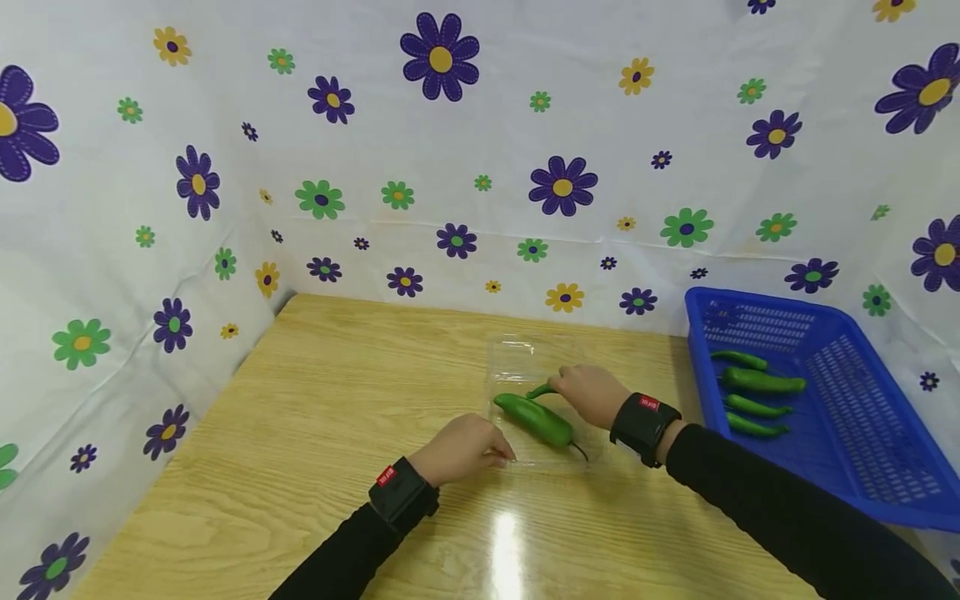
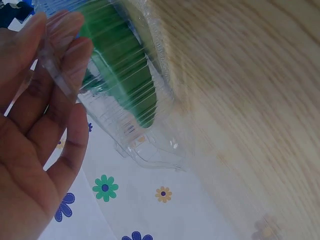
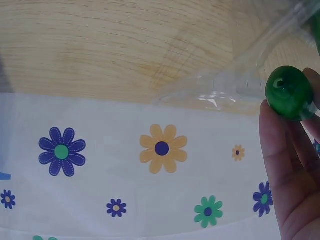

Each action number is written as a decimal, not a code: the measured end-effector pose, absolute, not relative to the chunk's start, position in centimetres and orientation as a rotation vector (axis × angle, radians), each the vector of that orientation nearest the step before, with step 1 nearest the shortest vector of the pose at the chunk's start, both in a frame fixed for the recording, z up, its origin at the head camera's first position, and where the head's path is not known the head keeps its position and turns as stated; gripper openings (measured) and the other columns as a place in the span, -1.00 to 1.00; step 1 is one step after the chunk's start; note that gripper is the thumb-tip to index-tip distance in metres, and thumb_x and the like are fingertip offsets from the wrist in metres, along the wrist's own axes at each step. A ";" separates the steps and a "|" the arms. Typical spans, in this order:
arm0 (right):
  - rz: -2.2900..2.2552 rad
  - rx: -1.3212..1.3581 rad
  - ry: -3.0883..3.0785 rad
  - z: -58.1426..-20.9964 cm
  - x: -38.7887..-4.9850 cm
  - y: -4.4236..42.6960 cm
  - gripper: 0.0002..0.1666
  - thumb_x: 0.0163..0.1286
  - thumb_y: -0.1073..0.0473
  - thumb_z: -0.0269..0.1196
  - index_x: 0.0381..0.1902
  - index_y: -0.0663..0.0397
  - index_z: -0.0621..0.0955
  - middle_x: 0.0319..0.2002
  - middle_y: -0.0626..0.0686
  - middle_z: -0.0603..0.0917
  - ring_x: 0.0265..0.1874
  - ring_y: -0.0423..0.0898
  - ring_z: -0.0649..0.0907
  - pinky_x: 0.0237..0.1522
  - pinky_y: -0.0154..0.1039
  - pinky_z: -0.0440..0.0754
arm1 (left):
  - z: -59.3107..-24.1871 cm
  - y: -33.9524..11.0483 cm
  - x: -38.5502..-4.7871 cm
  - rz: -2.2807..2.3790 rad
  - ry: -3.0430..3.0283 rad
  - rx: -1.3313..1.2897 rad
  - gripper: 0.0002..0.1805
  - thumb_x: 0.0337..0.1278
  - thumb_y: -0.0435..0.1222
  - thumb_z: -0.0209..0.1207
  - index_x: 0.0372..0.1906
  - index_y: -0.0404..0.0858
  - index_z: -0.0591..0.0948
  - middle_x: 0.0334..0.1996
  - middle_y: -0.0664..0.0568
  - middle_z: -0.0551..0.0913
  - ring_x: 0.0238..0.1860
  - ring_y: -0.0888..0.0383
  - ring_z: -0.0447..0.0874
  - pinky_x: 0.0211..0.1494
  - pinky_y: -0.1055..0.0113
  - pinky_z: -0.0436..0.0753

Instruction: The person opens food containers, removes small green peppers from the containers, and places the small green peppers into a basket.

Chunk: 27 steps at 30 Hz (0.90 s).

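Note:
A clear plastic clamshell container [image 1: 516, 360] lies open on the table, with a large green chili pepper [image 1: 534, 419] inside. My left hand [image 1: 463, 448] pinches its near left rim between thumb and fingers; the left wrist view has the pepper [image 2: 120, 65] showing through the ribbed wall. Over the container's right side, my right hand [image 1: 592, 393] grips a smaller green chili pepper [image 1: 541, 391], its tip pointing left beside the large one. The right wrist view shows the held pepper [image 3: 289, 94] end-on between thumb and fingers.
At the right stands a blue plastic basket [image 1: 701, 367] with several green chili peppers [image 1: 761, 382] along its left side. The wood-grain table [image 1: 360, 383] meets a white flowered cloth [image 1: 480, 133] at the back and left.

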State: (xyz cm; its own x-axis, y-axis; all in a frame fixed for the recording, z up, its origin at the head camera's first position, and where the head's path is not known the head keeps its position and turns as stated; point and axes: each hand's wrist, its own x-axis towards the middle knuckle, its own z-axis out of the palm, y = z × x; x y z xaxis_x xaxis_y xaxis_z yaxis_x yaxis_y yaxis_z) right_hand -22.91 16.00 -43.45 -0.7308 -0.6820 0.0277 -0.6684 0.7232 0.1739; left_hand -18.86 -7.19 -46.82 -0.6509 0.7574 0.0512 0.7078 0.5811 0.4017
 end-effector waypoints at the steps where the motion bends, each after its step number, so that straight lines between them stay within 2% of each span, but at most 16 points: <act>1: -0.219 1.106 -2.840 -43.3 -22.9 16.1 -0.84 0.22 0.30 0.28 -0.20 0.13 0.63 -0.40 0.10 0.63 -0.44 -0.03 0.66 -0.40 -0.24 0.67 | -46.8 -7.2 -18.9 0.594 2.676 1.244 -0.86 0.04 -0.26 0.29 -0.27 -0.13 0.77 -0.35 0.15 0.77 -0.30 0.29 0.69 -0.21 0.51 0.60; 13: 0.082 1.060 -2.757 -41.4 -22.0 16.9 -0.64 0.05 0.33 0.41 -0.14 -0.04 0.71 -0.37 0.00 0.68 -0.40 -0.11 0.69 -0.42 -0.28 0.67 | -46.6 -7.2 -18.7 0.590 2.662 1.269 -0.85 0.04 -0.25 0.29 -0.26 -0.11 0.77 -0.34 0.16 0.77 -0.31 0.30 0.69 -0.21 0.54 0.59; 19: 0.232 1.013 -2.727 -38.7 -20.8 18.5 -0.63 0.09 0.38 0.37 -0.11 0.00 0.70 -0.27 0.03 0.71 -0.30 -0.06 0.72 -0.31 -0.22 0.70 | -46.7 -7.1 -18.6 0.595 2.663 1.266 -0.85 0.04 -0.25 0.29 -0.25 -0.11 0.77 -0.33 0.16 0.77 -0.30 0.30 0.69 -0.21 0.53 0.60; 27: 0.281 0.782 -2.709 -35.8 -19.3 23.8 -0.60 0.09 0.38 0.36 -0.07 0.04 0.69 -0.22 0.11 0.72 -0.27 0.05 0.71 -0.31 -0.05 0.68 | -46.7 -7.3 -18.7 0.614 2.677 1.264 -0.86 0.03 -0.27 0.30 -0.27 -0.11 0.77 -0.34 0.15 0.77 -0.30 0.28 0.70 -0.21 0.51 0.61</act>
